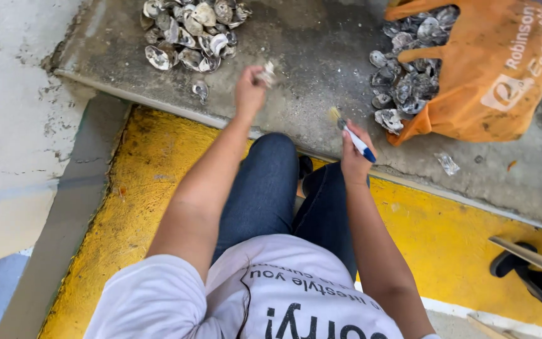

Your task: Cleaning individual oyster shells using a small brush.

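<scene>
The left hand [249, 94] was extended forward, its fingers closed around a single oyster shell [266, 74] held above the grey concrete slab [321, 56]. The right hand [352, 150] was clamped around a toothbrush [351, 133], blue and white in the handle, bristles pointing up and forward. The shell sat at the left fingertips, well apart from the brush bristles and just short of the shell pile [189, 34] at the far left of the slab. One loose shell [201, 90] lay beside that pile. An orange bag [497, 69], open on its side, spilled further shells [403, 81] to the right of the brush hand. Risk, as a judgement: the grip on the shell appeared light and fingertip-only, so the shell could slip and chip on the concrete; sharp shell edges could also cut bare fingers.
</scene>
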